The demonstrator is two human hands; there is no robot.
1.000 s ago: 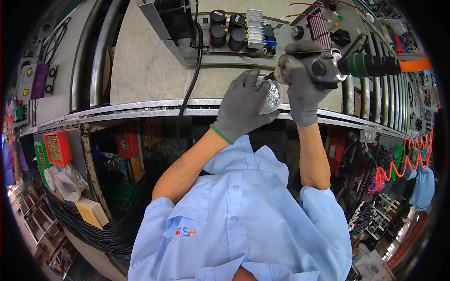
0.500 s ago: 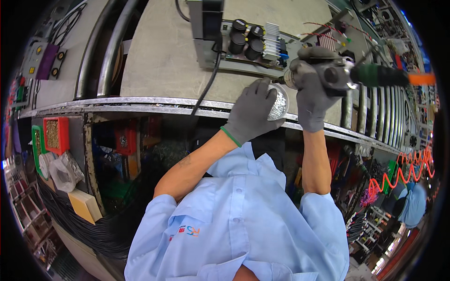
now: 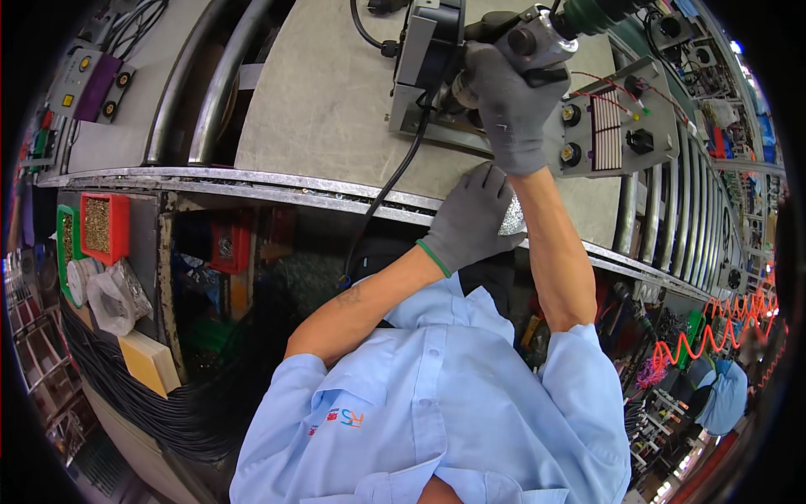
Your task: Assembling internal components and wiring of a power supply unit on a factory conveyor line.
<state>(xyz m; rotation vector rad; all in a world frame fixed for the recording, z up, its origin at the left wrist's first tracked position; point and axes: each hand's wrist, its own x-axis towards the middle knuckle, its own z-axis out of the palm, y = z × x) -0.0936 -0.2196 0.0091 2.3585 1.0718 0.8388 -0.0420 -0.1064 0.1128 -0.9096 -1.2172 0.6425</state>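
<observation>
My right hand (image 3: 516, 118), in a grey glove, is wrapped round a silver pistol-shaped power tool (image 3: 537, 40) with a dark green fitting at its rear. The tool's front end points left, down into a metal electronics chassis (image 3: 453, 134), close to its upright part. Both hand and tool hide much of the chassis. My left hand (image 3: 474, 220), also gloved, rests at the near table edge, its bent fingers closed on a round dish of small shiny screws (image 3: 512, 220). Most of that dish is covered by the left hand and right forearm.
A panel with knobs and a finned block (image 3: 609, 126) stands right of my right hand, joined by thin red wires. A black cable (image 3: 399, 172) hangs over the table edge. Metal rollers (image 3: 222, 80) flank the worktop. Red and green parts bins (image 3: 105, 227) sit at the lower left.
My right hand has carried the tool left and away from me, over the chassis. My left hand and the dish have shifted slightly nearer. The view has also shifted.
</observation>
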